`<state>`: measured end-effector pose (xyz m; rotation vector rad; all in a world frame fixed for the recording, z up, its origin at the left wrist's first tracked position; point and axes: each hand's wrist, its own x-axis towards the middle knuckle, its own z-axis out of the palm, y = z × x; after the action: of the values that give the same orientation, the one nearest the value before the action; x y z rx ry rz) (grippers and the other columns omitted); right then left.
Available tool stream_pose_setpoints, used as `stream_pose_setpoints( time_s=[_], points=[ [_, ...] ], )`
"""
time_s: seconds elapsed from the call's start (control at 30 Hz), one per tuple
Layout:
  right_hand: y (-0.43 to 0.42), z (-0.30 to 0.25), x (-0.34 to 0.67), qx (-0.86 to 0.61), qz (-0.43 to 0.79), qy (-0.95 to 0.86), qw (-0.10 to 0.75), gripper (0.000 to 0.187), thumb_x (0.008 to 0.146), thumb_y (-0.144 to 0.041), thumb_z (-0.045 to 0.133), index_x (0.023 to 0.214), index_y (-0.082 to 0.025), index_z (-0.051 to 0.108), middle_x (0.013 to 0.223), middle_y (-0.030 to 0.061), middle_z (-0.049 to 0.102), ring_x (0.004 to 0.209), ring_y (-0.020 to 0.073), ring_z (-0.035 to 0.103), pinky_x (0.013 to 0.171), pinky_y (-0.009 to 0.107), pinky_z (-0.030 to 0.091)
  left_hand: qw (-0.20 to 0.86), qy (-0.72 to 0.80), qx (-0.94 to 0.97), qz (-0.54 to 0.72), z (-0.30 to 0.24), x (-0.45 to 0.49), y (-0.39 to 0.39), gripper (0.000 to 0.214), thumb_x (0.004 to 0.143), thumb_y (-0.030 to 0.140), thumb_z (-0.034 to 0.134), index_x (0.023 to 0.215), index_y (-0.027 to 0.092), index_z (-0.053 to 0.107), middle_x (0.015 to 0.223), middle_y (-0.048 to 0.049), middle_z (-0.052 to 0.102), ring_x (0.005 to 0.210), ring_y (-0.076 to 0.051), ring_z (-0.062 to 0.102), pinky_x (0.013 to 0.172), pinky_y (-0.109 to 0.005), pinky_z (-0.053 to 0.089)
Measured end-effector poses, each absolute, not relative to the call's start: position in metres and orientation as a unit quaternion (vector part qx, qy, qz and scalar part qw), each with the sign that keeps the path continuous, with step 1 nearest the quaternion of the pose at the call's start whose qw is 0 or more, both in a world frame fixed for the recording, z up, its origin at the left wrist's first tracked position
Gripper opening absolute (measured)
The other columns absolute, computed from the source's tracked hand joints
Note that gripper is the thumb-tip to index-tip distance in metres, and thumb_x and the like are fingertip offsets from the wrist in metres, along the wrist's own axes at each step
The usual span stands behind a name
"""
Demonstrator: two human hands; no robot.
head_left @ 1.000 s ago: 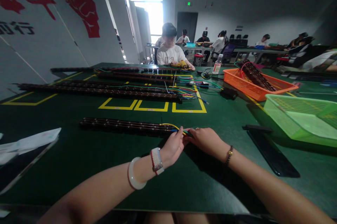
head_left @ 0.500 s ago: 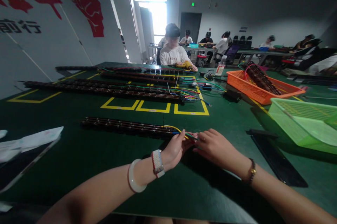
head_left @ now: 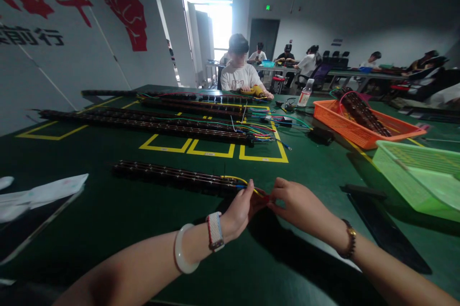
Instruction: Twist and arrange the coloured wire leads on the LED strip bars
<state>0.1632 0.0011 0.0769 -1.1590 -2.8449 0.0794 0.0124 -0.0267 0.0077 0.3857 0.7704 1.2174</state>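
Note:
A long dark bar (head_left: 172, 175) with bright dots along it lies crosswise on the green table in front of me. From its right end come a yellow wire (head_left: 240, 179) and a short blue-covered lead. My left hand (head_left: 237, 215) is closed around these wires, thumb on top. Just to its right, the thumb and fingers of my right hand (head_left: 296, 203) are pinched together at the wire ends, where a small red piece (head_left: 266, 198) shows. The fingertips hide most of what is gripped there.
More dark bars (head_left: 143, 121) with coloured wires lie farther back over yellow-taped outlines. At right stand an orange basket (head_left: 359, 135) holding a bar, a green basket (head_left: 398, 186) and a flat black object (head_left: 388, 234). A bottle (head_left: 305, 93) stands near a seated co-worker (head_left: 239, 76).
My right hand has shifted slightly down, its fingers now pinching at the red piece. The green wire seen between my hands is out of sight. The whole view has moved slightly.

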Motion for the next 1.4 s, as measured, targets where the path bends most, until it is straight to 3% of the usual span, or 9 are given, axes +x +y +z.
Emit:
stream_pose_setpoints(
  time_s=[0.2, 0.43, 0.57, 1.03, 1.1, 1.2, 1.3, 1.4],
  points=[
    [0.034, 0.074, 0.171, -0.409, -0.014, -0.909, 0.079, 0.013, 0.084, -0.026, 0.057, 0.08, -0.019, 0.067, 0.081, 0.0031, 0.06, 0.069, 0.0135, 0.057, 0.059, 0.025, 0.035, 0.745, 0.342, 0.21, 0.532, 0.012, 0.01, -0.026, 0.028, 0.086, 0.042, 0.051, 0.096, 0.016, 0.057, 0.099, -0.0096, 0.067, 0.097, -0.019, 0.061, 0.093, -0.037, 0.041],
    [0.062, 0.036, 0.175, -0.426, -0.044, -0.895, 0.124, 0.022, 0.09, -0.033, 0.05, 0.081, -0.02, 0.065, 0.079, 0.0038, 0.064, 0.073, 0.0149, 0.058, 0.063, 0.024, 0.034, 0.745, 0.346, 0.214, 0.529, 0.008, 0.008, -0.023, 0.028, 0.09, 0.038, 0.044, 0.081, 0.014, 0.056, 0.088, -0.0124, 0.066, 0.095, -0.023, 0.063, 0.096, -0.044, 0.04],
    [0.07, 0.021, 0.177, -0.413, -0.057, -0.9, 0.126, 0.026, 0.092, -0.033, 0.046, 0.082, -0.019, 0.066, 0.076, 0.0039, 0.066, 0.071, 0.0147, 0.057, 0.063, 0.024, 0.032, 0.748, 0.347, 0.214, 0.524, 0.008, 0.007, -0.022, 0.029, 0.09, 0.037, 0.044, 0.081, 0.013, 0.056, 0.091, -0.0134, 0.066, 0.096, -0.023, 0.062, 0.097, -0.045, 0.039],
    [0.076, 0.005, 0.187, -0.441, 0.05, -0.883, 0.15, 0.024, 0.092, -0.028, 0.042, 0.101, -0.021, 0.063, 0.097, 0.0047, 0.068, 0.082, 0.0146, 0.063, 0.066, 0.022, 0.041, 0.758, 0.347, 0.212, 0.511, 0.008, 0.007, -0.021, 0.033, 0.089, 0.042, 0.045, 0.084, 0.012, 0.057, 0.099, -0.0168, 0.066, 0.101, -0.023, 0.061, 0.099, -0.044, 0.039],
    [0.072, 0.007, 0.191, -0.419, 0.076, -0.887, 0.18, 0.025, 0.093, -0.028, 0.04, 0.104, -0.021, 0.061, 0.098, 0.0055, 0.067, 0.082, 0.014, 0.062, 0.068, 0.023, 0.042, 0.759, 0.345, 0.212, 0.511, 0.008, 0.006, -0.021, 0.033, 0.089, 0.041, 0.044, 0.084, 0.012, 0.057, 0.098, -0.0167, 0.066, 0.101, -0.023, 0.061, 0.099, -0.044, 0.039],
    [0.065, 0.012, 0.197, -0.321, 0.091, -0.921, 0.202, 0.032, 0.094, -0.035, 0.035, 0.092, -0.017, 0.062, 0.081, 0.0054, 0.065, 0.071, 0.0129, 0.058, 0.065, 0.023, 0.039, 0.757, 0.352, 0.203, 0.511, 0.012, 0.006, -0.022, 0.031, 0.09, 0.039, 0.042, 0.084, 0.012, 0.057, 0.098, -0.0161, 0.066, 0.101, -0.023, 0.061, 0.099, -0.044, 0.039],
    [0.055, 0.016, 0.198, -0.183, 0.036, -0.966, 0.176, 0.041, 0.094, -0.042, 0.034, 0.075, -0.017, 0.061, 0.065, 0.004, 0.059, 0.061, 0.0133, 0.051, 0.06, 0.027, 0.033, 0.759, 0.358, 0.197, 0.506, 0.016, 0.007, -0.023, 0.029, 0.091, 0.037, 0.041, 0.086, 0.013, 0.056, 0.098, -0.0151, 0.065, 0.101, -0.022, 0.061, 0.097, -0.042, 0.04],
    [0.045, 0.021, 0.194, -0.09, -0.032, -0.985, 0.14, 0.045, 0.09, -0.053, 0.039, 0.07, -0.018, 0.059, 0.064, 0.0033, 0.058, 0.06, 0.0141, 0.048, 0.058, 0.029, 0.028, 0.763, 0.352, 0.196, 0.505, 0.017, 0.007, -0.024, 0.029, 0.092, 0.037, 0.039, 0.087, 0.014, 0.056, 0.098, -0.0141, 0.065, 0.099, -0.02, 0.06, 0.095, -0.039, 0.042]
  ],
)
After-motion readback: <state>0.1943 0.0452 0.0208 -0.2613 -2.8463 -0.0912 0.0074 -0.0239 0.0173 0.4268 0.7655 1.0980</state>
